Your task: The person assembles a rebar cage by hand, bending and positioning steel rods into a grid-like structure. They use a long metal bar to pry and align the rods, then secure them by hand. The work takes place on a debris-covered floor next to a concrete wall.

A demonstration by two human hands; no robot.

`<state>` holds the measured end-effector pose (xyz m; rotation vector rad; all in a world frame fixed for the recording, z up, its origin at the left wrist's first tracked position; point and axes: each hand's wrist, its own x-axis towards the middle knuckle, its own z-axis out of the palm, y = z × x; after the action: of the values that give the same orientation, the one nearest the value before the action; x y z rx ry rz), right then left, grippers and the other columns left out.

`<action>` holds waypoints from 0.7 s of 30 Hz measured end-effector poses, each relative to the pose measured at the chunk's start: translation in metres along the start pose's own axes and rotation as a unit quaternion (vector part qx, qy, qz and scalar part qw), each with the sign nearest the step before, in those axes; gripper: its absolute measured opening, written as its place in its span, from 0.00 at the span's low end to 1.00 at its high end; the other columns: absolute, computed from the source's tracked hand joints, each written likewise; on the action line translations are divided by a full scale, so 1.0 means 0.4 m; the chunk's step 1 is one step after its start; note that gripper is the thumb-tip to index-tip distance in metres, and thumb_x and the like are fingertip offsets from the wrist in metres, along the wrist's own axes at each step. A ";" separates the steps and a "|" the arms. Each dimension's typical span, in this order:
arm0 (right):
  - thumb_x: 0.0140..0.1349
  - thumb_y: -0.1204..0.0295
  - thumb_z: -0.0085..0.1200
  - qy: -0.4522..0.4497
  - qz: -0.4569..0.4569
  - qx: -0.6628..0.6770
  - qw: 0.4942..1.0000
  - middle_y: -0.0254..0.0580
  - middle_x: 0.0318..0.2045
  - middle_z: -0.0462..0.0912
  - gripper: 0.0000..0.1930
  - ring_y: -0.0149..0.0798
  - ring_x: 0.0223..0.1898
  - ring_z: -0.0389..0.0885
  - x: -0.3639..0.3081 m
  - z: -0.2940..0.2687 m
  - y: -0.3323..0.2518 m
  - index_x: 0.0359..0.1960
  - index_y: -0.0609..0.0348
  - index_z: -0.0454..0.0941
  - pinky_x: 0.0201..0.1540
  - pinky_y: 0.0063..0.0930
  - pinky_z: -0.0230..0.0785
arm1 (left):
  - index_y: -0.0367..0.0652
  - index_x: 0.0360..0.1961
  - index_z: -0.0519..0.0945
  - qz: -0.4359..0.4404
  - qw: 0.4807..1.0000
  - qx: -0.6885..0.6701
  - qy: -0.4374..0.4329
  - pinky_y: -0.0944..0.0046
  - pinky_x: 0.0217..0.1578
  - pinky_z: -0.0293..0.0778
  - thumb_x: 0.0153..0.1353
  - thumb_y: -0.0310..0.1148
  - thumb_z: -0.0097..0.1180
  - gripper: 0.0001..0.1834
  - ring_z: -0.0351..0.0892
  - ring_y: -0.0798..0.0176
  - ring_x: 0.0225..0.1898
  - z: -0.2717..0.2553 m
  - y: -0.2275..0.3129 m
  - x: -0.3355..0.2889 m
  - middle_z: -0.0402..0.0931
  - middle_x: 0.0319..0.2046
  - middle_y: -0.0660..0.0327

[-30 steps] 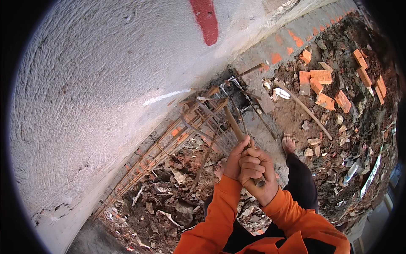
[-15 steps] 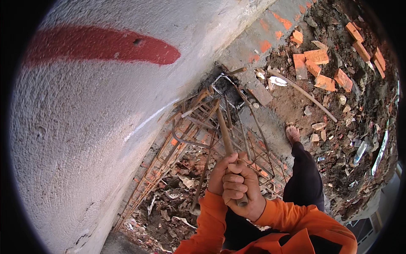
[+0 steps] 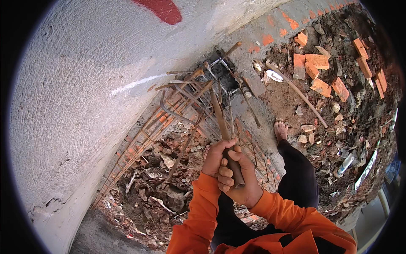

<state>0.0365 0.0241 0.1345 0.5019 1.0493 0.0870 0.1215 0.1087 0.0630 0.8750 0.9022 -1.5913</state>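
Observation:
Both hands are closed round a long brown pipe [image 3: 220,118]. My left hand [image 3: 215,158] grips it from the left side, and my right hand [image 3: 243,180] wraps it just beside and below, the two pressed together. Below my right hand the pipe's near end shows an open, hollow mouth. Its far end reaches in among rusty steel bars [image 3: 186,106], several of them bent, that stick out next to the wall. Whether a bar sits inside that end I cannot tell. Beyond it, a square pit [image 3: 228,78] has a light-coloured bar frame round its mouth.
A rough grey wall [image 3: 84,110] rises on the left. Beneath the bars runs a tied rebar cage [image 3: 131,154] over rubble [image 3: 169,186]. My bare foot [image 3: 281,129] stands right of the pipe, near a loose stick [image 3: 298,93]. Broken orange bricks [image 3: 317,61] lie on the dirt farther right.
My hands and the pipe have shifted slightly toward me and left in the picture. The whole view has moved too, with the red wall mark now higher. Both hands keep their grip.

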 end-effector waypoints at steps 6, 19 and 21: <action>0.62 0.50 0.50 0.055 -0.576 -0.511 0.636 0.34 0.15 0.69 0.22 0.38 0.16 0.71 -0.019 -0.098 0.002 0.25 0.58 0.71 0.28 0.31 0.69 | 0.37 0.44 0.74 0.068 0.997 -0.026 -0.004 0.65 0.33 0.74 0.59 0.35 0.53 0.15 0.75 0.64 0.27 0.040 -0.017 -0.013 0.75 0.27 0.60; 0.63 0.65 0.52 -0.251 -0.691 -0.503 0.454 0.31 0.10 0.65 0.16 0.27 0.10 0.63 0.090 0.008 0.026 0.19 0.56 0.64 0.20 0.26 0.65 | 0.39 0.51 0.72 0.644 0.622 0.369 0.249 0.58 0.53 0.70 0.50 0.22 0.61 0.25 0.74 0.51 0.50 0.015 -0.129 -0.004 0.75 0.45 0.55; 0.61 0.68 0.55 -0.272 -0.668 -0.523 0.454 0.32 0.14 0.69 0.12 0.30 0.13 0.67 0.085 0.014 0.014 0.24 0.57 0.67 0.22 0.28 0.67 | 0.40 0.41 0.73 0.726 0.539 0.358 0.232 0.58 0.48 0.72 0.47 0.25 0.65 0.19 0.76 0.51 0.44 0.054 -0.063 0.012 0.76 0.39 0.56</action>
<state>0.0593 0.0372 0.1116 -1.4648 0.3034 -0.7762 0.0941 0.0912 0.0714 1.9314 -0.4218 -0.0611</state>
